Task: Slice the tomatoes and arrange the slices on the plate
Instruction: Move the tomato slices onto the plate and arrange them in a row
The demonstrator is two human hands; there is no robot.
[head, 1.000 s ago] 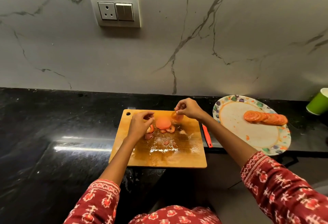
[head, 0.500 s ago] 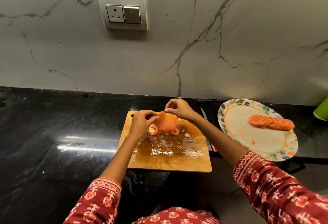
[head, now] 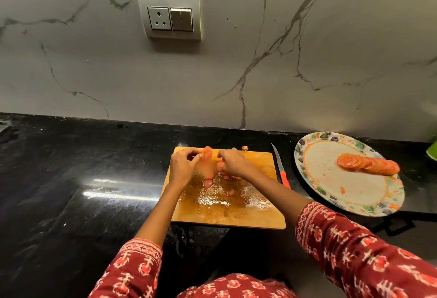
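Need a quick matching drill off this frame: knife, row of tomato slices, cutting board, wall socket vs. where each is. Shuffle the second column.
Things:
1. knife
2. row of tomato slices
3. cutting board
4. wall socket

Places:
A. on the plate
B. on the marble wall
C. on the counter, between board and plate
D. under both hands, wet with juice

Pairs: 1-C, 2-A, 3-D, 4-B

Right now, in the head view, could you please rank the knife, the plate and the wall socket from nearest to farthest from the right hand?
1. Knife: just right of the right hand, beside the board.
2. Plate: farther right on the counter.
3. Wall socket: up on the wall, farthest.
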